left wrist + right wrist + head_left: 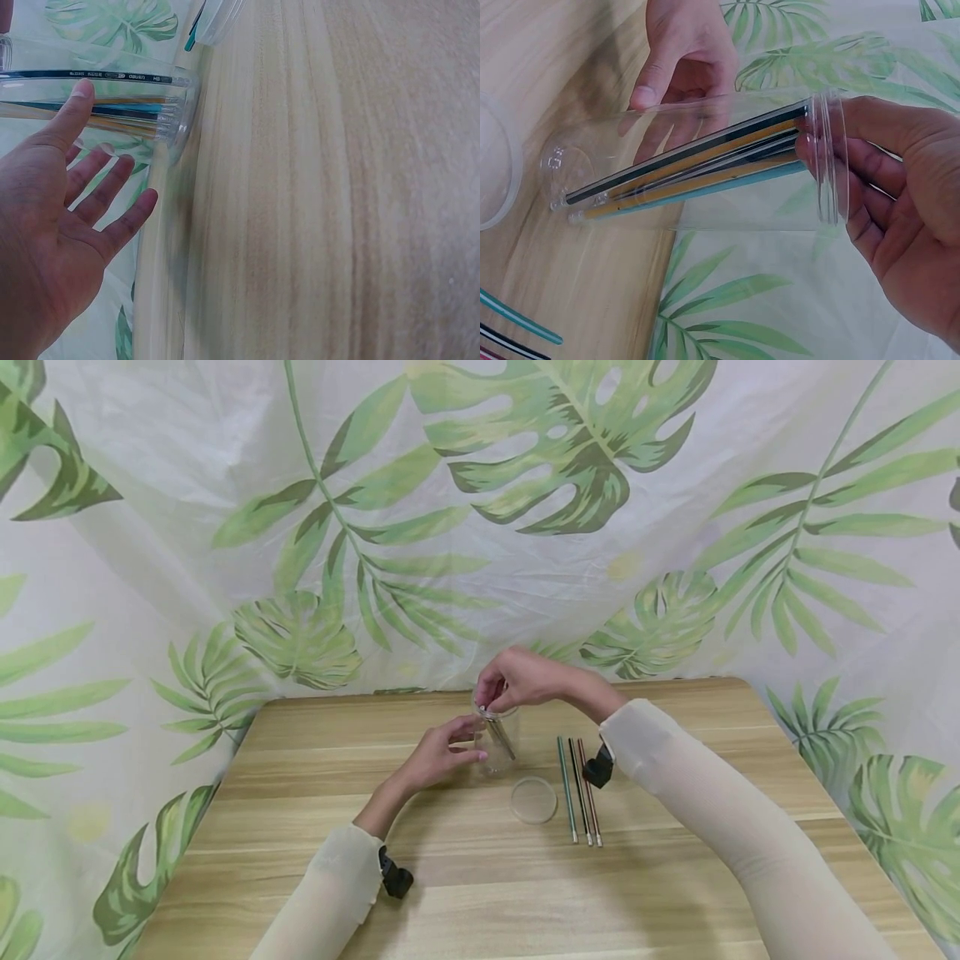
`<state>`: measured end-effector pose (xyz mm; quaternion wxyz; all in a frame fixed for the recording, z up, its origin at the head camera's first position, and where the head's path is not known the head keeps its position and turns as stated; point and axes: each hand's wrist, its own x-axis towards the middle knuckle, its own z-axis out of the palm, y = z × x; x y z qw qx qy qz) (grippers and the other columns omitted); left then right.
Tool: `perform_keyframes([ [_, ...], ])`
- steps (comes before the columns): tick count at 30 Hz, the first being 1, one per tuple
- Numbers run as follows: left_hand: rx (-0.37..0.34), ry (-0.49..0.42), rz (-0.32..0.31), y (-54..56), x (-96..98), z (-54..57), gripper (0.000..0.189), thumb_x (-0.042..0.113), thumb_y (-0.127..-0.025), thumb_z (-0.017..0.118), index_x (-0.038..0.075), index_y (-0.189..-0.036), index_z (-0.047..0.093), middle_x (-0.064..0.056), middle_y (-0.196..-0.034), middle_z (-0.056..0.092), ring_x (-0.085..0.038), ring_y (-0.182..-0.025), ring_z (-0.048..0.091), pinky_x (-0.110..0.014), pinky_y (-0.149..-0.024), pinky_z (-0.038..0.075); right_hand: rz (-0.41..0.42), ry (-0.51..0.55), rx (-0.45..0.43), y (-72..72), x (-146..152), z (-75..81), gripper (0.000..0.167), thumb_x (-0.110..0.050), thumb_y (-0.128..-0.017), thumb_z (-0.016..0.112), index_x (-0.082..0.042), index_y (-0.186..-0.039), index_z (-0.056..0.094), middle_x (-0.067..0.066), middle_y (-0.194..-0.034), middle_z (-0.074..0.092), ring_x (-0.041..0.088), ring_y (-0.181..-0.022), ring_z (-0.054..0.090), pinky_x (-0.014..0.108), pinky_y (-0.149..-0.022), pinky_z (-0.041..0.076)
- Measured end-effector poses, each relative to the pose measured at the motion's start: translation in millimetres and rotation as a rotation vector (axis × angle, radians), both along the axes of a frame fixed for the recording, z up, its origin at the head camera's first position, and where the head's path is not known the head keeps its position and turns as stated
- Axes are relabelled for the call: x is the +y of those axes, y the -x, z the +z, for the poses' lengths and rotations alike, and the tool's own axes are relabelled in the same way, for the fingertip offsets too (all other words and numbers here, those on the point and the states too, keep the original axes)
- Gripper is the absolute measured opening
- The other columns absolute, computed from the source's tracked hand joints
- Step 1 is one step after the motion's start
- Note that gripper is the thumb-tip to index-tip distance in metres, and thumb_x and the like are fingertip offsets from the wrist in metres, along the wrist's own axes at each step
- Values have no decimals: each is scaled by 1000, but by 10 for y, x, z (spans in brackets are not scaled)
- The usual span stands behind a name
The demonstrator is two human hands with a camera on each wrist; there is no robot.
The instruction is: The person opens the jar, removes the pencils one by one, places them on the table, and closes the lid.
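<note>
A clear plastic jar (pixel 491 758) stands near the far edge of the table with several pencils (pixel 697 161) slanting inside it, dark, yellow and blue. My right hand (pixel 517 681) reaches over the rim from above. Its fingertips are inside the mouth and pinch the upper ends of the pencils; how many they hold is hidden. On the jar's left side, my left hand (pixel 442 752) stands with thumb and fingers spread loosely around the wall. In the left wrist view, those fingers (pixel 127 221) look extended and relaxed, with the thumb against or just before the jar.
A round clear lid (pixel 534 800) lies on the wooden table (pixel 465 893) in front of the jar. To its right, three pencils lie side by side: a green one (pixel 567 789), a black one (pixel 579 789) and a reddish one (pixel 595 814). A leaf-patterned curtain (pixel 420 568) hangs behind.
</note>
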<state>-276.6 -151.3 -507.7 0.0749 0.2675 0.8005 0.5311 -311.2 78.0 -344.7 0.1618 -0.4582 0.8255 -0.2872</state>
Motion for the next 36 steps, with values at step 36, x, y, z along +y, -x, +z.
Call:
perform_keyframes([
  [36, 23, 29, -12, 7, -19, 8, 63, 13, -95, 82, -2, -149, 53, -21, -145, 64, -40, -130, 65, -55, -109, 54, -110, 262, -38, -29, 87, -74, 6, 3, -93, 76, 2, -99, 77, 11, -94, 79, 23, -86, 78, 31, -81, 65],
])
